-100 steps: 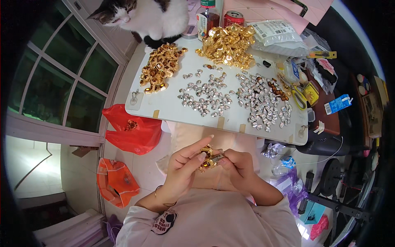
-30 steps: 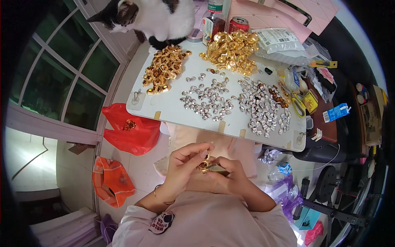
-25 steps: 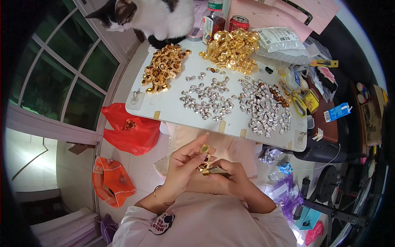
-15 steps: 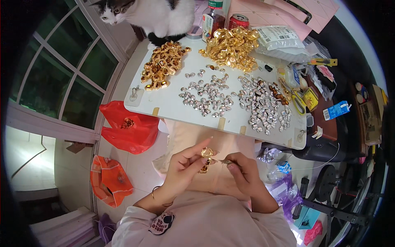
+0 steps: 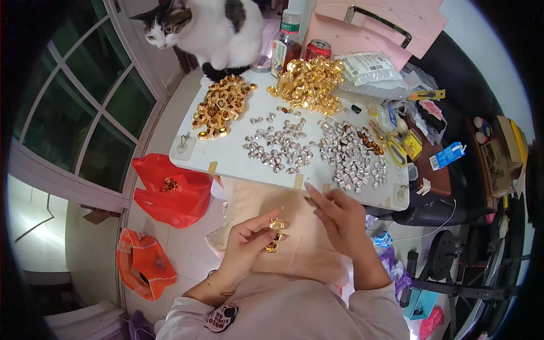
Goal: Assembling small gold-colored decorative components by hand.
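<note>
My left hand (image 5: 248,239) is above my lap, its thumb and fingers pinching shiny gold settings (image 5: 277,225), a few joined or stacked in a short row with a dark stone showing. My right hand (image 5: 341,214) is raised to the right of it, just before the table's front edge. Its fingers are closed, and a thin small tip pokes out between them, too small to name. Beyond both hands, silvery stones (image 5: 277,141) lie loose on the white table (image 5: 238,161). A heap of amber-stoned gold settings (image 5: 221,107) sits at the left, and plain gold settings (image 5: 311,85) are piled at the back.
A black-and-white cat (image 5: 221,34) sits at the table's far left corner. Behind the gold pile stand a bottle (image 5: 286,45) and a red can (image 5: 318,49). Yellow scissors (image 5: 395,152) lie by the right edge. Red (image 5: 175,195) and orange bags (image 5: 144,263) are on the floor.
My right hand has moved away from the gold settings, up and to the right toward the table edge. My left hand still holds them. The whole view has shifted slightly.
</note>
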Demonstrator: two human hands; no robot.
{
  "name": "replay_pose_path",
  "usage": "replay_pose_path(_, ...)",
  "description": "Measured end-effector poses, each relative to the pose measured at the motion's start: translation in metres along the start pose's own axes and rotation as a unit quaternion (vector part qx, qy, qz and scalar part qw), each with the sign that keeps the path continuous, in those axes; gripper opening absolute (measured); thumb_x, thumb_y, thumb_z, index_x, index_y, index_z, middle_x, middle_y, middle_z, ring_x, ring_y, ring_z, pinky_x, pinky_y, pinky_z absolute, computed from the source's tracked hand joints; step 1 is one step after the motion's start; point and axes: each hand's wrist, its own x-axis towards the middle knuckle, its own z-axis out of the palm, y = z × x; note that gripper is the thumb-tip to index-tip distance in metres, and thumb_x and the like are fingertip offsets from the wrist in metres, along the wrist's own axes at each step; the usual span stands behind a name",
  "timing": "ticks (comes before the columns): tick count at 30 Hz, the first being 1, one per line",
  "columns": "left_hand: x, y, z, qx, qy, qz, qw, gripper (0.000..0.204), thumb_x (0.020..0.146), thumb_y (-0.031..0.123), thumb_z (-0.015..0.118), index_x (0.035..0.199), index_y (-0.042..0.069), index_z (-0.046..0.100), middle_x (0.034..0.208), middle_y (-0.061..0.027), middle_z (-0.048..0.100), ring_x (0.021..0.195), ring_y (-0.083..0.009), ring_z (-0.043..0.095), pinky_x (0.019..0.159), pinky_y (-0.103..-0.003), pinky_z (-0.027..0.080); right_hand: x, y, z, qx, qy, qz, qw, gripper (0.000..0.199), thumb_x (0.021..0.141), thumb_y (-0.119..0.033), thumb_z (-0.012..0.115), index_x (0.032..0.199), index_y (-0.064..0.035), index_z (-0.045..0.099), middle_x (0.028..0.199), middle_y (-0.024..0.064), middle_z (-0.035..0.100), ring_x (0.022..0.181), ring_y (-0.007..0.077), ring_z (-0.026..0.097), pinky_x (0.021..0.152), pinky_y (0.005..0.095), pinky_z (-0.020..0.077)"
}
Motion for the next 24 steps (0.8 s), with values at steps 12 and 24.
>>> replay_pose_path(12, 0.005, 0.004, -0.014, -0.029, 0.015, -0.007, 0.999, 0.038, 0.085, -0.003, 0.047, 0.123, 0.001, 0.047, 0.103, -0.0098, 0.061, 0.091, -0.0154, 0.06, 0.072, -0.021, 0.047, 0.078, 0.043, 0.012, -0.059, -0.04, 0.048, 0.996, 0.03, 0.085, -0.018, 0.052, 0.114, -0.0192, 0.057, 0.084, 0.0077, 0.052, 0.067, 0.0264, 0.057, 0.058, 0.0361, 0.0459)
replay_pose_path(24, 0.01, 0.007, -0.026, -0.038, 0.012, 0.008, 0.999, 0.039, 0.085, -0.003, 0.046, 0.124, 0.001, 0.046, 0.104, -0.011, 0.061, 0.091, -0.0168, 0.061, 0.073, -0.021, 0.047, 0.161, 0.076, 0.052, -0.26, -0.085, 0.041, 0.961, 0.034, 0.08, -0.014, 0.052, 0.113, -0.0207, 0.058, 0.083, 0.0118, 0.054, 0.07, 0.0293, 0.059, 0.063, 0.0384, 0.0478)
